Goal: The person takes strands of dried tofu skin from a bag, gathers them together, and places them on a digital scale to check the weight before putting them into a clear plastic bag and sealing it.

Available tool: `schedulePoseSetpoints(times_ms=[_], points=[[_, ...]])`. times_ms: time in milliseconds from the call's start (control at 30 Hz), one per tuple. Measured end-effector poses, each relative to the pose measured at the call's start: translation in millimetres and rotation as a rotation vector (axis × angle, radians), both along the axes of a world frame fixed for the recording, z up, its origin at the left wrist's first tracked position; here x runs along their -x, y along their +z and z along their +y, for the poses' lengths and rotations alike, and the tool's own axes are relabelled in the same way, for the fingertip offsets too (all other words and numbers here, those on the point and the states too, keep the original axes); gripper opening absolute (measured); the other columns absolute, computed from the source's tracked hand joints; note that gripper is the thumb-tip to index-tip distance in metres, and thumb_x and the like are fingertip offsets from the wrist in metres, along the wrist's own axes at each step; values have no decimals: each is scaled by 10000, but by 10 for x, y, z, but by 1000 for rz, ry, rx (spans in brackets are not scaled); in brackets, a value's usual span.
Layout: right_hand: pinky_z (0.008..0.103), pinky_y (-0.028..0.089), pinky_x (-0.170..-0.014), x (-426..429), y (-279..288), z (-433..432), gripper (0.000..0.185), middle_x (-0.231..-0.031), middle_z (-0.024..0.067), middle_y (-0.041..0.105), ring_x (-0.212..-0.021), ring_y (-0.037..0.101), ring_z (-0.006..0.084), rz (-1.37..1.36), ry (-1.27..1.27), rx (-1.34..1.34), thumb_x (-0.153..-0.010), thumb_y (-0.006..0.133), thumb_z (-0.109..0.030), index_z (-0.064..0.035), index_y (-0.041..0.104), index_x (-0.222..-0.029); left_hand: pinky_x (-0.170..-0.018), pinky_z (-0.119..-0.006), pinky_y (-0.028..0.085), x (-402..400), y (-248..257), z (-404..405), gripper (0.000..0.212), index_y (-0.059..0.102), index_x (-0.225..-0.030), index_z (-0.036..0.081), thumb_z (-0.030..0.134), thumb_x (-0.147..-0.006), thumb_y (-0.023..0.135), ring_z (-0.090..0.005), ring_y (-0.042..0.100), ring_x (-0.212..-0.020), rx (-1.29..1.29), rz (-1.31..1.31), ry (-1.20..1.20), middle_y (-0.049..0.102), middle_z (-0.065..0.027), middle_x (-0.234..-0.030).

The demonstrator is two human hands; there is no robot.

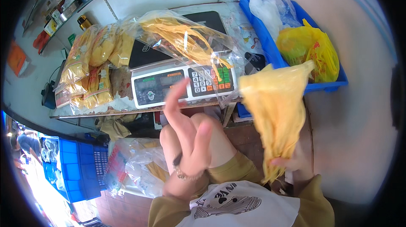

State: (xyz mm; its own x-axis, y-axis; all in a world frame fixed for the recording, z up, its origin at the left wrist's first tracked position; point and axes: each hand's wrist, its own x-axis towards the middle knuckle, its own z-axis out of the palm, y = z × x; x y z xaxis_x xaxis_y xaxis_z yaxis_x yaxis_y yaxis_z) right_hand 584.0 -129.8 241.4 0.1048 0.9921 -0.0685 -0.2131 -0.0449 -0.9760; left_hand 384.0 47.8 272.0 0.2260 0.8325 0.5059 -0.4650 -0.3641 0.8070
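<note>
A large fan-shaped bundle of yellow dried food (276,100), apparently dried tofu skin, stands upright in my right hand (291,162), which grips its narrow lower end. My left hand (190,138) is raised in front of the digital scale (158,90), blurred, with its fingers apart and nothing in them. Across the scale lies a clear plastic bag (228,46) with long yellow dried strips (180,36) inside. The bag's end hangs over the keypad towards the table's front edge. The scale's display is too blurred to read.
Several filled clear packets (77,65) are piled left of the scale. A blue tray (263,36) at the right holds a yellow plastic bag (323,52) and clear bags. Beside my legs are plastic bags (142,166) and a blue crate (76,170). At far left, a person (28,144) bends over.
</note>
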Motion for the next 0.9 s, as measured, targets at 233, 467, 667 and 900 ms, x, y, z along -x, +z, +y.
schedulePoseSetpoints(times_ms=[233,467,667,900], points=[[277,455,-852,-481,-28,64,571,-1077,59,619,-961,562,103,-161,259,193,-728,779,-74,6,518,-1230,-986,-433,293,-428,180,308,595,459,-1233,19,148,-715,722,-316,407,-1150,-629,956,913,477,-157,-1242],[292,456,-862,-426,103,434,562,-1069,80,625,-959,575,131,-507,293,158,-769,756,-183,13,511,-1235,-722,-311,450,-91,-214,285,229,663,-980,63,-7,-761,670,-191,581,-809,-601,807,932,657,-33,-830],[297,464,-847,-279,109,638,545,-1057,88,627,-939,587,148,-544,371,172,-772,749,-178,16,517,-1225,-609,-295,496,27,-346,207,174,635,-863,22,-84,-730,668,-198,606,-679,-623,726,878,698,-113,-960],[272,454,-855,-172,233,775,564,-1119,43,605,-978,562,107,-195,420,267,-782,749,-141,-10,504,-1273,-617,-301,525,70,-460,180,181,638,-898,-2,-98,-745,650,-239,651,-730,-543,635,861,697,-123,-963]])
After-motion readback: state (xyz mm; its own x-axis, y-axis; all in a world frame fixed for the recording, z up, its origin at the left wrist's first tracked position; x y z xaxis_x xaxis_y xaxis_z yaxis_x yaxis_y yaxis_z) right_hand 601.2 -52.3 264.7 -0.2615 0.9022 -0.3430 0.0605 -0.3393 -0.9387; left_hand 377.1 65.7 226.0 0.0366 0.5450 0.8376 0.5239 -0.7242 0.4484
